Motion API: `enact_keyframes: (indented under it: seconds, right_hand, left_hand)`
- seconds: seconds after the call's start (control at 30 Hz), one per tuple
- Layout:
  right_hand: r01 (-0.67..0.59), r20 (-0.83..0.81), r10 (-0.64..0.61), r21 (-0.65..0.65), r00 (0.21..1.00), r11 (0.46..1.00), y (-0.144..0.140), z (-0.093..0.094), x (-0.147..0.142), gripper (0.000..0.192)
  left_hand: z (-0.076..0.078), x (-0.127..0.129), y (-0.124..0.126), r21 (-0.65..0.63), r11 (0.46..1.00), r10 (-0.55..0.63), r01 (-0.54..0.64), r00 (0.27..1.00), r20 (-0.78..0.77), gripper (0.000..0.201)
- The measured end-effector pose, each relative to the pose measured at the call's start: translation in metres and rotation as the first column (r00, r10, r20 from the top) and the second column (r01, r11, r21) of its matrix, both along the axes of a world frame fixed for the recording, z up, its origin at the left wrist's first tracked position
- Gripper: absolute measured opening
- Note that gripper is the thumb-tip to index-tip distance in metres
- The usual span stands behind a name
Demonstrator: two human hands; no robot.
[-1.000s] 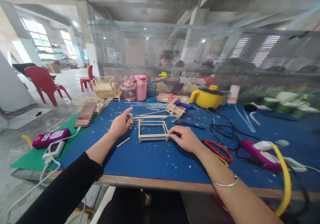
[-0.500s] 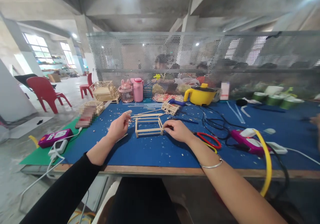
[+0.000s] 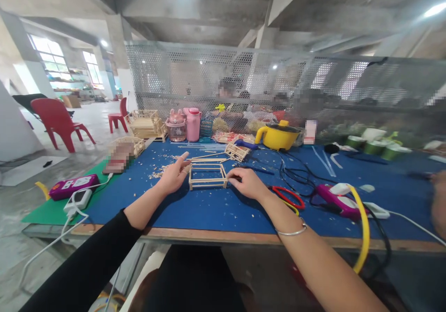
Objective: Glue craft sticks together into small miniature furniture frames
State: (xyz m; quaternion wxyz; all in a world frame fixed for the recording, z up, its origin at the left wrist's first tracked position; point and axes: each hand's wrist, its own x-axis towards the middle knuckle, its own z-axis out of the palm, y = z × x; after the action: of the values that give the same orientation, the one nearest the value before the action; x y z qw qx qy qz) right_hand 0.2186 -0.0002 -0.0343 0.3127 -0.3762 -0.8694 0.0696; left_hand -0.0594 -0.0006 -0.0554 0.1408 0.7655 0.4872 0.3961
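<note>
Stick frame [image 3: 207,176] on blue mat [image 3: 216,210], between 2 hands. Right hand [image 3: 246,182] pinching its right corner; left hand [image 3: 175,174] open, fingers spread, just beside left end. Risk: glued joints likely fragile, so uneven pressure could rack or snap frame.

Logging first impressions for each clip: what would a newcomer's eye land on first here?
Probably the small wooden stick frame at the middle of the blue table, with the left hand and the right hand at either end. Next, the yellow pot at the back and the pink bottle farther left stand out.
</note>
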Motion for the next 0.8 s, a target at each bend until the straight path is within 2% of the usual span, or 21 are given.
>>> enact_keyframes:
  seconds: [0.13, 0.3, 0.47, 0.6, 0.67, 0.73, 0.8]
  right_hand:
    - [0.011, 0.019, -0.011, 0.000, 1.000, 1.000, 0.000, 0.001, -0.001, 0.016]
    - [0.025, 0.010, -0.025, -0.019, 1.000, 1.000, 0.001, -0.001, -0.001, 0.017]
    - [0.035, 0.013, -0.035, -0.065, 0.999, 0.997, 0.003, -0.003, -0.002, 0.015]
    - [0.036, 0.010, -0.035, -0.042, 0.999, 0.998, 0.003, -0.003, -0.001, 0.014]
    - [0.028, 0.004, -0.028, -0.038, 1.000, 0.999, 0.003, -0.003, -0.001, 0.014]
    - [0.018, -0.008, -0.019, -0.048, 1.000, 0.999, 0.003, -0.002, -0.001, 0.014]
    - [0.011, -0.022, -0.012, -0.055, 1.000, 0.998, 0.004, -0.003, 0.000, 0.014]
  left_hand:
    - [0.000, 0.001, 0.003, -0.025, 0.996, -0.084, 0.082, 0.991, -0.107, 0.056]
    - [0.000, 0.000, 0.004, -0.014, 0.997, -0.076, 0.074, 0.985, -0.158, 0.058]
    - [-0.004, -0.001, 0.007, -0.025, 0.997, -0.079, 0.077, 0.992, -0.098, 0.058]
    - [-0.005, -0.004, 0.005, -0.032, 0.993, -0.113, 0.113, 0.994, -0.006, 0.056]
    - [-0.002, -0.006, 0.002, -0.009, 0.997, -0.078, 0.079, 0.996, 0.045, 0.054]
    - [0.001, -0.009, -0.001, 0.012, 1.000, 0.018, -0.019, 0.996, 0.083, 0.049]
    - [0.003, -0.010, -0.004, -0.025, 0.996, 0.087, -0.084, 0.990, 0.115, 0.046]
